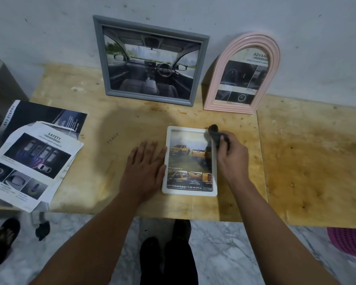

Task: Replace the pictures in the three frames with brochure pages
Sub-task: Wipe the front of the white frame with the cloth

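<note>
A white frame (189, 192) lies flat on the wooden table, showing a brochure page with yellow pickup trucks. My left hand (145, 167) rests flat on the table, fingers touching the frame's left edge. My right hand (230, 156) is over the frame's right edge, closed on a dark cloth (214, 132) that touches the upper right corner. A grey frame (150, 60) with a car-interior picture and a pink arched frame (243, 73) with a brochure page lean upright against the wall behind.
Loose brochure pages (31, 159) lie in a pile at the table's left end, overhanging the front edge. A grey box (0, 83) stands at the far left. A pink basket (349, 241) and dark sandals (2, 233) are on the marble floor.
</note>
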A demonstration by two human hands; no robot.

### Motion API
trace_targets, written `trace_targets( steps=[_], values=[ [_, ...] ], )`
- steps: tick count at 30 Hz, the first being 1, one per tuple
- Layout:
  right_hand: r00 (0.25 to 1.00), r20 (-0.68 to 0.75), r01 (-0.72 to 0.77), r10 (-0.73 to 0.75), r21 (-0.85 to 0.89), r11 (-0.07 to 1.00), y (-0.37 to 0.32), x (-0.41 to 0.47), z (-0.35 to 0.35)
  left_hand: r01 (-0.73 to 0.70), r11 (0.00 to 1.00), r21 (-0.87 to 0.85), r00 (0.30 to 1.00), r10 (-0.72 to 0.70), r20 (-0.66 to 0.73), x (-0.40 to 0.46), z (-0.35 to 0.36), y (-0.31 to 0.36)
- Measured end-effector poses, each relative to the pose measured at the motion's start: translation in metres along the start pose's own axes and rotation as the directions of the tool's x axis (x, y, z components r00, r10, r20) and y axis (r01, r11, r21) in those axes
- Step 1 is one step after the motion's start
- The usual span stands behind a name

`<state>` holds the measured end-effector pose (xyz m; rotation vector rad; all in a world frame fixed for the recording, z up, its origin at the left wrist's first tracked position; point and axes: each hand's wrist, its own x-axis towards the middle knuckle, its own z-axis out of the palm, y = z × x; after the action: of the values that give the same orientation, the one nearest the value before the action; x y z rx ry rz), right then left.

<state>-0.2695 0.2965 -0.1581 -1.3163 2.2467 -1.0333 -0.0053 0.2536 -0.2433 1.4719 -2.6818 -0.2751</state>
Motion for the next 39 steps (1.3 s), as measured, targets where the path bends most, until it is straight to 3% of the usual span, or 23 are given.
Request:
trace_targets(
  steps=[3,5,10,14,18,24,32,39],
  values=[
    [0.997,0.058,0.070,-0.055,-0.320,0.945,0.006,0.003,0.031,-0.005,1.000,-0.001,1.000,0.005,0.008,0.000,0.000,0.000],
    [0.999,0.023,0.045,-0.039,-0.387,0.921,0.001,0.005,0.045,-0.003,1.000,0.004,1.000,0.003,0.013,0.001,0.001,0.000],
    [0.999,-0.041,-0.006,-0.007,-0.312,0.950,-0.010,0.001,0.063,-0.001,1.000,0.013,1.000,0.001,0.012,-0.001,-0.001,0.000],
    [0.991,0.068,0.131,-0.117,-0.278,0.952,-0.015,-0.008,0.075,0.004,1.000,0.005,1.000,-0.004,0.016,-0.001,-0.001,0.001],
    [0.937,0.235,0.305,-0.258,-0.189,0.934,-0.021,-0.020,0.085,0.013,1.000,0.003,1.000,-0.013,0.026,-0.001,-0.002,0.002],
    [0.901,0.268,0.379,-0.340,-0.110,0.919,-0.015,-0.046,0.080,0.007,1.000,0.004,1.000,-0.007,0.023,-0.001,-0.002,0.001],
    [0.901,0.380,0.213,-0.208,0.029,0.977,-0.010,-0.067,0.062,0.001,1.000,-0.005,1.000,-0.001,0.009,-0.001,-0.002,0.001],
    [0.786,0.598,0.152,-0.156,0.057,0.987,-0.017,-0.066,0.035,0.008,1.000,-0.010,1.000,-0.008,0.001,-0.001,-0.005,0.003]
  ],
)
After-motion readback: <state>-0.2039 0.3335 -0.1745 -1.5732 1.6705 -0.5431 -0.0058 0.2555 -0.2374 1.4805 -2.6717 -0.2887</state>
